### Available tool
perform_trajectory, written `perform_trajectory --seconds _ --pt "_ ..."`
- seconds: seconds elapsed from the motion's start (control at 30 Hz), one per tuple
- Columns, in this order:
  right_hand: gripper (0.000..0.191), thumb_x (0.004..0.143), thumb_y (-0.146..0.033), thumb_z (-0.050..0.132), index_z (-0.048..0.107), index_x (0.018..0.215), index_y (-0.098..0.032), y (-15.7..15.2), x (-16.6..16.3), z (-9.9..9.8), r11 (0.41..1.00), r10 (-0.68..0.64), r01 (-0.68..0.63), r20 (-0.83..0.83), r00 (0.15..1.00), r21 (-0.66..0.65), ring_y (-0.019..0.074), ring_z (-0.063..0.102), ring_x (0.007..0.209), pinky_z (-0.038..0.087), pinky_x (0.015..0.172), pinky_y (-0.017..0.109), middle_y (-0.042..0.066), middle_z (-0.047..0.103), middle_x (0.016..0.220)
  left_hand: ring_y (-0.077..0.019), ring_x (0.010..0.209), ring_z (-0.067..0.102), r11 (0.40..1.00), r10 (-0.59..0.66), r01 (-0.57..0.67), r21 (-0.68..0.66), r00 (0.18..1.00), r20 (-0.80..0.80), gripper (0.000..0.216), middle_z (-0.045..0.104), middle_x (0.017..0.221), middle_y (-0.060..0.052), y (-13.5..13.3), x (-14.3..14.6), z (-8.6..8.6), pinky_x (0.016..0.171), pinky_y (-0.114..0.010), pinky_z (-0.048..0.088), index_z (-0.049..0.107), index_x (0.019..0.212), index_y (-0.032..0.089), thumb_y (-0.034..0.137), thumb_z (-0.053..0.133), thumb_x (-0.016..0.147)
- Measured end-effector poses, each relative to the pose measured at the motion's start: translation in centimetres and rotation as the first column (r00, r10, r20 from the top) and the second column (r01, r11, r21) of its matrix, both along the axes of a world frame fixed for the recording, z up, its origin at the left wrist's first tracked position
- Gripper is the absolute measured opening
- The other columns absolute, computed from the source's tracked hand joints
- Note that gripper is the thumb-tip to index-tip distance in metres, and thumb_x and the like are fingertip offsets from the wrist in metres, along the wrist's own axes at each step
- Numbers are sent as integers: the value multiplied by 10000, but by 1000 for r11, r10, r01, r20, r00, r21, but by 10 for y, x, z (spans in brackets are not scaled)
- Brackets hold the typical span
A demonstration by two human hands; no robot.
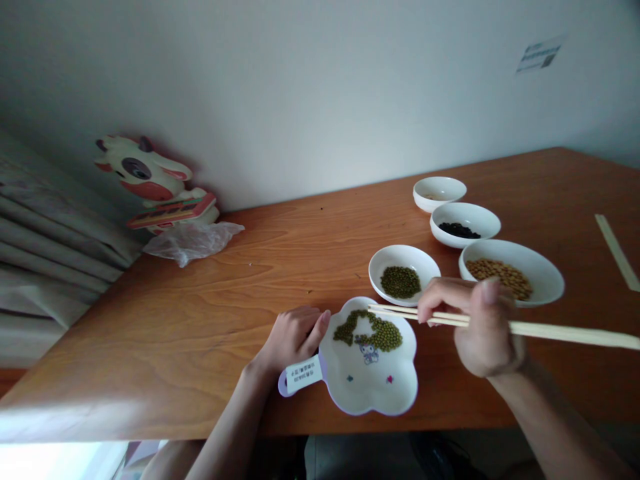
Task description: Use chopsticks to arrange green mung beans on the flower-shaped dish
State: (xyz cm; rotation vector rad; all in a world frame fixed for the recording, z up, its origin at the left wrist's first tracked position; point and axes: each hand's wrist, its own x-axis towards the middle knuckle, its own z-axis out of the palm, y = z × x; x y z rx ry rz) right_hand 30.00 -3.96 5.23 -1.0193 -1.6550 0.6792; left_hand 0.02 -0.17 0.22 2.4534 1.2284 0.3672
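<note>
My right hand (pixel 485 327) is closed round a pair of wooden chopsticks (pixel 565 331). Their tips hover or rest at the upper part of a white flower-shaped dish (pixel 373 395) with a purple rim and handle; exact contact cannot be made out. Green mung beans (pixel 387 335) lie in an arc in the dish, above a small printed cartoon figure. At its left edge my left hand (pixel 295 335) sits with fingers curled and the thumb against the rim. Just behind the dish stands a white bowl (pixel 376 267) holding more mung beans (pixel 400 282).
Right of these are bowls with yellow soybeans (pixel 500 277), black beans (pixel 457 231) and, farthest back, a few pale bits (pixel 435 197). A wooden stick (pixel 617 253) lies at far right. A cow toy (pixel 160 180) and plastic bag (pixel 193 241) sit back left by the wall.
</note>
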Motion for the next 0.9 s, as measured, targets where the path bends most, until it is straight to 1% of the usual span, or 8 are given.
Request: perform_trajectory --seconds 0.1,0.17,0.23,0.27,0.33,0.47,0.67,0.9 --pt "816 984 -680 79 680 630 -256 -1 19 7 981 -193 194 -32 981 30 219 604 638 399 600 378 66 651 611 -105 591 420 1000 -2 2 10 1000 6 459 505 664 2 0 0 0 616 -269 303 451 678 171 362 307 1069" --pt "831 964 -716 90 687 616 -255 0 28 8 939 -340 341 -31 940 47 233 604 632 402 583 385 73 653 602 -105 593 425 1000 0 0 12 1000 4 462 504 661 4 0 0 0 621 -267 303 449 678 170 366 305 1070" --pt "834 949 -741 103 690 617 -250 2 32 9 910 -410 411 -30 911 53 238 598 613 389 548 383 75 652 591 -108 600 430 1000 0 0 10 1000 -4 462 502 664 5 0 0 0 631 -267 306 445 682 171 370 297 1072" --pt "836 949 -741 99 689 618 -249 2 32 9 910 -409 411 -39 912 52 239 600 616 387 545 381 75 653 592 -109 601 431 1000 0 0 8 1000 -7 462 500 665 5 0 0 0 635 -268 306 443 684 172 370 293 1073" --pt "820 967 -715 98 679 622 -250 2 29 9 934 -354 356 -48 934 45 236 603 641 392 569 377 70 656 607 -107 598 426 1000 1 -1 2 1000 -10 459 497 663 7 0 0 0 634 -269 302 441 686 172 370 293 1073" --pt "799 989 -680 93 655 624 -243 0 15 9 982 -179 180 -15 984 50 199 565 594 368 575 360 49 631 590 -100 589 419 1000 4 -4 0 1000 -2 446 497 654 13 0 0 -1 625 -266 294 440 690 170 364 310 1069" --pt "733 1036 -579 147 641 631 -220 3 -6 2 998 29 -26 54 998 -57 160 554 572 371 570 335 35 606 590 -109 612 437 1000 14 -14 0 1000 2 440 520 675 2 -1 0 0 636 -264 311 444 698 171 366 307 1068" --pt "728 1042 -569 144 616 629 -199 8 -17 -2 988 71 -64 44 997 -144 146 527 548 363 556 322 28 573 567 -118 643 459 1000 1 -1 -15 1000 7 430 526 692 -1 0 0 0 662 -269 328 437 709 175 360 296 1071"
